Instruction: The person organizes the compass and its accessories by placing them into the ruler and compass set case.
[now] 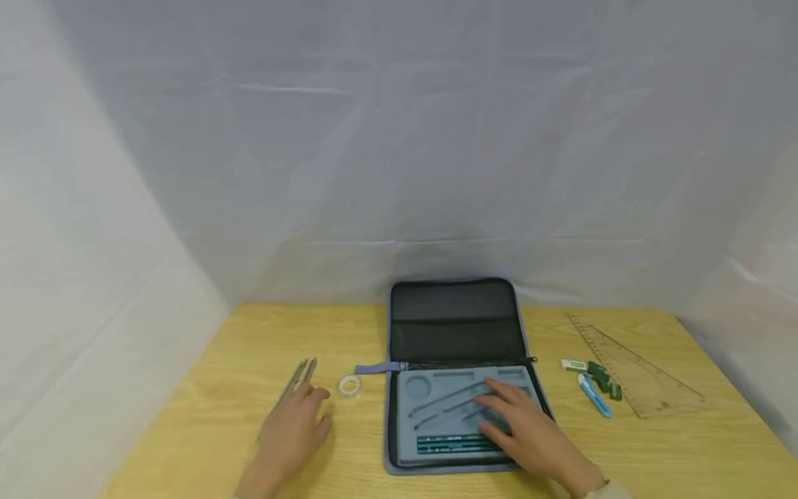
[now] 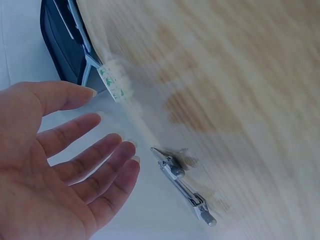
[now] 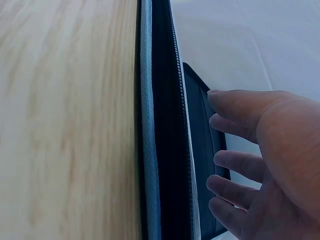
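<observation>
A zip case [image 1: 458, 475] lies unfolded, its grey moulded tray [image 1: 436, 395] nearest me and its dark mesh lid behind. Green pencils [image 1: 455, 444] fill the tray's front slot; other shaped hollows show bare. My right hand [image 1: 520, 430] hovers over the tray's right half with fingers spread, covering part of it. To the left, my left hand [image 1: 294, 426] is held above the wood, fingers loosely bent and nothing between them. Just beyond its fingertips lie metal compasses [image 2: 182, 185]. A tape roll [image 1: 350, 385] sits between that hand and the case.
Right of the case are an eraser [image 1: 573, 365], a dark green sharpener-like piece [image 1: 600, 376] and a blue utility knife [image 1: 594, 395]. Clear set squares [image 1: 648, 381] lie farther right. White sheeting [image 1: 399, 173] stands around the wooden table [image 1: 206, 430]. A strap [image 1: 374, 368] sticks out from the case's left side.
</observation>
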Demonstrator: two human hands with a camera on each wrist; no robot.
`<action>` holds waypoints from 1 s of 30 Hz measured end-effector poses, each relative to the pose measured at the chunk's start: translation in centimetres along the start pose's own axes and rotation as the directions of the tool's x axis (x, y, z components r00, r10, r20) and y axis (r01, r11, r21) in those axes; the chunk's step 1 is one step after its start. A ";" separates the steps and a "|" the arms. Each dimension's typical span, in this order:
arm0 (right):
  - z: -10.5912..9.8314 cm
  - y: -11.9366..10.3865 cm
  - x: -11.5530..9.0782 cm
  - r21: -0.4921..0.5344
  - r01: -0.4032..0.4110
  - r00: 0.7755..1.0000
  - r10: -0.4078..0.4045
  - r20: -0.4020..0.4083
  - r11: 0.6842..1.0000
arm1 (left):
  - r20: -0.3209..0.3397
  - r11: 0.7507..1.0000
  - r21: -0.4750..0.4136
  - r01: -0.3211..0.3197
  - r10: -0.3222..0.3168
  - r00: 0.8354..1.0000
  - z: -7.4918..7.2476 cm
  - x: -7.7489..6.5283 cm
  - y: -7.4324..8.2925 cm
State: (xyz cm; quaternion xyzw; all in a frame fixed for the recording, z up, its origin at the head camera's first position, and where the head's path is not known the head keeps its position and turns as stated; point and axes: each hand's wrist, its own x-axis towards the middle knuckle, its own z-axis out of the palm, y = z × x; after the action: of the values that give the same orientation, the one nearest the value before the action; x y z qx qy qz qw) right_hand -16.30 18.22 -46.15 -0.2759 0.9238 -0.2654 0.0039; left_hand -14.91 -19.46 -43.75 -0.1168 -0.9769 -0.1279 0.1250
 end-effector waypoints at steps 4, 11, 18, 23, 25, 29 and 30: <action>0.2 -0.3 0.3 0.003 0.012 1.000 -0.012 0.009 1.000 | -0.007 1.000 0.012 0.006 -0.006 1.000 -0.2 0.1 -0.1; 0.5 -0.7 0.7 0.021 0.022 0.999 -0.022 0.028 1.000 | 0.000 0.996 0.020 0.086 -0.086 0.996 -0.5 -0.2 -0.9; 0.7 -1.1 0.9 0.010 0.019 0.999 -0.019 0.051 1.000 | 0.014 0.988 -0.043 0.151 -0.151 0.988 -0.8 -0.2 -2.2; 0.6 -1.2 1.1 0.018 0.012 0.998 -0.013 0.068 1.000 | 0.015 0.985 -0.051 0.167 -0.167 0.986 -1.2 -0.1 -3.2; 0.6 -1.2 1.1 0.018 0.012 0.997 -0.014 0.070 1.000 | 0.026 0.985 -0.049 0.164 -0.163 0.986 -1.3 -0.1 -3.6; 0.7 -1.2 1.1 0.022 0.020 0.998 -0.022 0.067 1.000 | 0.033 0.986 -0.050 0.158 -0.157 0.987 -1.3 -0.2 -4.0; 0.7 -1.2 1.1 0.023 0.021 0.997 -0.023 0.067 1.000 | 0.034 0.985 -0.055 0.163 -0.161 0.986 -1.3 -0.2 -4.1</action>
State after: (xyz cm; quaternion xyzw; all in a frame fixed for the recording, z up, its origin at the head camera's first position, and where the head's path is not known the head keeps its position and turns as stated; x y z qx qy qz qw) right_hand -16.53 16.46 -46.05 -0.2949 0.9170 -0.2662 0.0353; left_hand -15.53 -23.73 -43.45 -0.0426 -0.9808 -0.1641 0.0966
